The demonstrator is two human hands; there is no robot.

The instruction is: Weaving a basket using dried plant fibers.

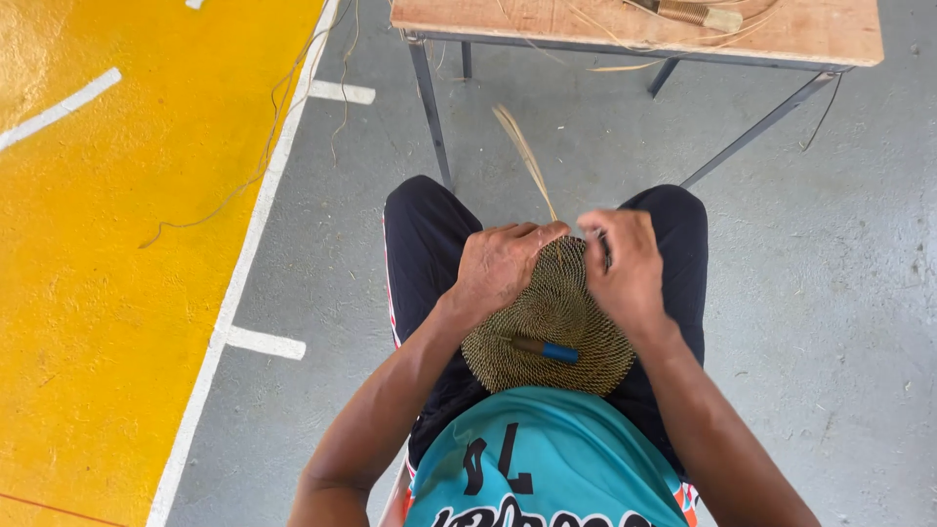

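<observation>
Nearest to me was my turquoise jersey (547, 459), filling the picture at 6 o'clock, with my dark trousers (425, 234) running up from it over both knees. On my lap lay the round woven mat (547, 332), a tight coil of tan fibre sitting dead centre between my forearms. A small tool with a brown shaft and a blue handle (545, 348) rested flat on the mat, toward its 6 o'clock edge, touched by neither hand.

My left hand (503, 263) lay over the mat's rim at about 10 o'clock, its grip closed on the edge with the fingers curled over the weave and the thumb pointing toward the middle. My right hand (625, 268) sat at about 2 o'clock on the same rim, its grip narrow, fingertips pinched together at the edge; what they pinched I could not tell, since the knuckles hid it. Between the two hands, a bundle of pale loose strands (522, 151) rose from the rim toward 12 o'clock.

Beyond my knees, at 12 o'clock, stood the wooden surface (830, 34) on thin metal legs, with a bound bundle of fibre (693, 14) and stray strands lying on it. Grey concrete floor (830, 293) spread to 3 o'clock, and a yellow painted floor area (107, 293) with white lines lay at 9 o'clock.
</observation>
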